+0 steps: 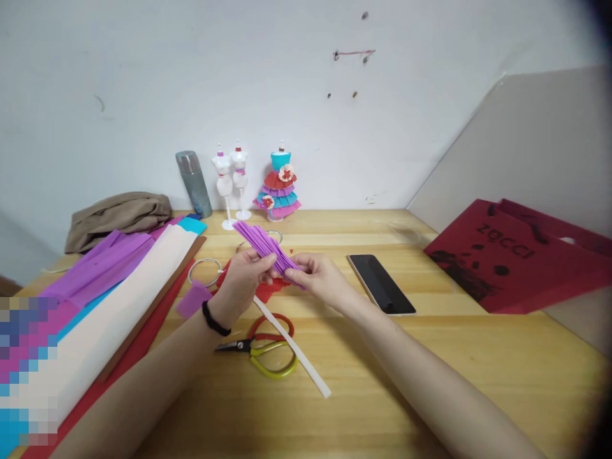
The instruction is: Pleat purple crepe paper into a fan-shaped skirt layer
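Note:
A pleated strip of purple crepe paper [262,245] is pinched between both hands above the table. My left hand [246,274] grips its lower middle, thumb on top. My right hand [313,274] pinches its right end between thumb and fingers. Beneath the hands lie red paper pieces [272,290], partly hidden. A white paper strip [306,366] runs across the scissors [272,347], whose handles are red and yellow. Left of my left hand are a small purple paper piece [194,299] and a metal ring [190,274].
Rolled coloured papers [129,299] cover the table's left side, with a brown cloth [119,217] behind. Along the wall stand a flask [196,185], two white dress forms [224,185] and one in a paper dress [280,185]. A phone [381,284] and red bag [516,261] are at right.

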Demonstrator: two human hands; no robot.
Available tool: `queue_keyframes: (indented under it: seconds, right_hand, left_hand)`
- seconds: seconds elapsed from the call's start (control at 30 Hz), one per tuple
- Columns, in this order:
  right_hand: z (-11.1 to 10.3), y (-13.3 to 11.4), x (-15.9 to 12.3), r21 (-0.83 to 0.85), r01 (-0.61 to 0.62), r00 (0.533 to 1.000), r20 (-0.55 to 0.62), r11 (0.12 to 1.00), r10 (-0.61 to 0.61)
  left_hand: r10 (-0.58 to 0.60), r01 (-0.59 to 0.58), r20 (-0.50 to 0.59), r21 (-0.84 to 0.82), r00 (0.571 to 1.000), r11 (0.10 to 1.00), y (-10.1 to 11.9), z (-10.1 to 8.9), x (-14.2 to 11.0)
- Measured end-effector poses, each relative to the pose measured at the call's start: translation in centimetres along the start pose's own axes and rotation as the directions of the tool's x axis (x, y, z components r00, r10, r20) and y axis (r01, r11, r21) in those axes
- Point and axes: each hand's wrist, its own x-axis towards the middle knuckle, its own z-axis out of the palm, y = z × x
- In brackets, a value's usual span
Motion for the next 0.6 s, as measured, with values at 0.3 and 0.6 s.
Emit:
queue_keyframes:
  seconds: [0.3, 0.6]
  right_hand:
    - [0.31, -0.48, -0.10, 0.049, 0.011, 0.999, 0.031, 0.999, -0.012]
    - [0.30, 0.31, -0.06, 0.247, -0.061, 0.998, 0.013, 0.967, 0.059]
  left_hand:
    - [0.022, -0.022, -0.003, -0.020, 1.000, 1.000, -0.45, -0.19, 0.25]
    - [0.028, -0.025, -0.031, 0.083, 0.999, 0.996, -0.31, -0.46, 0.34]
